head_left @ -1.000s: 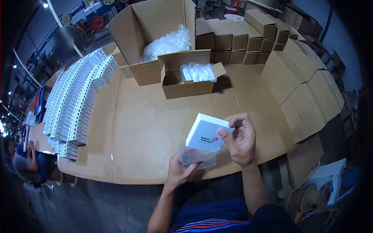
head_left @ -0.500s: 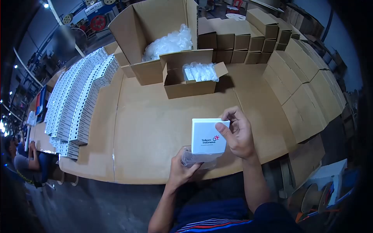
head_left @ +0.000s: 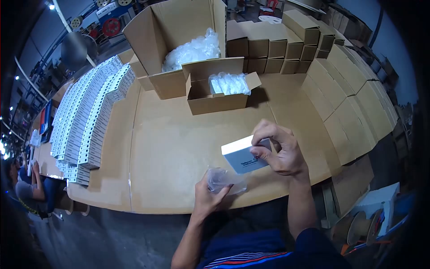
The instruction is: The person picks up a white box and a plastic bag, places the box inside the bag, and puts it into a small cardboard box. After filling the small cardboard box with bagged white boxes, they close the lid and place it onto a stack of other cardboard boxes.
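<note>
My right hand [head_left: 278,148] grips a small white box [head_left: 244,156] by its right end, thumb on the printed face and fingers over the top. The box is tilted, with dark lettering on the side toward me. Below and to its left, my left hand [head_left: 209,193] is closed around a clear plastic bag [head_left: 224,180], whose mouth faces up near the box. A gap shows between bag and box. Farther back stands an open cardboard box [head_left: 217,106] with plastic-wrapped items [head_left: 229,84] inside.
Long stacks of white boxes [head_left: 92,119] line the table's left side. A large open carton [head_left: 168,85] holds a heap of clear plastic bags [head_left: 192,51]. Brown cardboard boxes [head_left: 349,107] are stacked along the right and back. At far left sits another person [head_left: 33,184].
The white box has come up out of the bag's mouth and swung to the right, tilting in my right hand. My left hand stays low with the bag.
</note>
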### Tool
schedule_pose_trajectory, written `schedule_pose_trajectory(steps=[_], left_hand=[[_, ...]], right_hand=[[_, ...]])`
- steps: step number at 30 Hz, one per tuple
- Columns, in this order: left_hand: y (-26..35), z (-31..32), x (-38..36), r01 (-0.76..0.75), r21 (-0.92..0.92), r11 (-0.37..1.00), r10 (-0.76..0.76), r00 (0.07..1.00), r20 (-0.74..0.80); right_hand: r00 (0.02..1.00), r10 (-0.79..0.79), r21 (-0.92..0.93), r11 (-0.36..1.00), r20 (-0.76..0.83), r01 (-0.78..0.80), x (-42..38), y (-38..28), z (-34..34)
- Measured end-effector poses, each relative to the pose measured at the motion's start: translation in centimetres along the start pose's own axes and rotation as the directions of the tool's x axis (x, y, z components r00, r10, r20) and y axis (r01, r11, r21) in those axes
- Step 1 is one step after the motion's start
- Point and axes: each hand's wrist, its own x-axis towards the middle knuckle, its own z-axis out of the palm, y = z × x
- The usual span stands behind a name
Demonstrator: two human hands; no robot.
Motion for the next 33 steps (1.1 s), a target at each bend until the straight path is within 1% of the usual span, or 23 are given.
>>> schedule_pose_trajectory(steps=[3, 5, 6, 7, 10, 11, 17, 20, 23, 26, 29, 32, 33], left_hand=[[-0.4, 0.3, 0.0, -0.013, -0.012, 1.0, 0.012, 1.0, -0.021], [-0.4, 0.5, 0.0, -0.024, -0.045, 0.999, 0.023, 1.0, -0.021], [-0.3, 0.5, -0.1, -0.027, -0.022, 0.999, 0.026, 0.999, -0.017], [-0.3, 0.5, -0.1, -0.03, 0.001, 1.0, 0.03, 0.999, -0.015], [0.5, 0.6, -0.1, -0.043, 0.033, 0.999, 0.044, 0.999, -0.021], [0.7, 0.6, -0.1, -0.047, 0.038, 0.998, 0.048, 0.999, -0.024], [-0.3, 0.4, 0.0, -0.043, 0.026, 0.999, 0.043, 0.999, -0.002], [0.1, 0.5, -0.1, -0.02, 0.028, 0.999, 0.019, 0.999, 0.027], [0.8, 0.4, -0.1, 0.037, 0.038, 0.999, -0.04, 0.997, 0.067], [0.5, 0.3, 0.0, 0.007, -0.018, 1.0, -0.005, 0.997, 0.073], [0.4, 0.0, 0.0, 0.072, -0.131, 0.989, -0.064, 0.996, 0.068], [0.7, -0.5, 0.1, 0.09, -0.139, 0.986, -0.074, 0.99, 0.118], [0.5, -0.5, 0.2, 0.078, -0.182, 0.98, -0.057, 0.991, 0.12]], right_hand=[[0.994, 0.016, -0.045, 0.999, 0.107, -0.011, 0.5, -0.1, 0.1], [0.981, 0.028, 0.004, 1.0, 0.19, -0.029, 0.7, 0.4, 0.5], [0.972, 0.031, 0.029, 0.999, 0.234, -0.039, 0.9, 0.6, 0.7], [0.973, 0.056, 0.03, 0.998, 0.224, -0.064, 1.0, 0.6, 1.2], [0.996, 0.034, -0.197, 0.98, 0.087, -0.016, 0.8, 0.9, 2.4], [0.996, 0.031, -0.198, 0.98, 0.086, -0.013, 0.8, 1.0, 2.4], [0.983, 0.141, 0.022, 0.989, 0.119, -0.145, 0.6, 1.3, 2.0], [0.982, 0.138, 0.002, 0.99, 0.126, -0.139, 0.9, 1.1, 2.6], [0.974, 0.151, 0.009, 0.988, 0.168, -0.154, 1.1, 1.3, 3.2], [0.976, 0.162, 0.036, 0.985, 0.149, -0.169, 1.2, 1.6, 3.4], [0.963, 0.207, 0.007, 0.977, 0.172, -0.211, 1.3, 1.9, 3.2], [0.955, 0.259, -0.007, 0.965, 0.143, -0.261, 1.2, 2.4, 3.2], [0.949, 0.291, -0.029, 0.957, 0.121, -0.29, 1.0, 2.4, 3.3]])
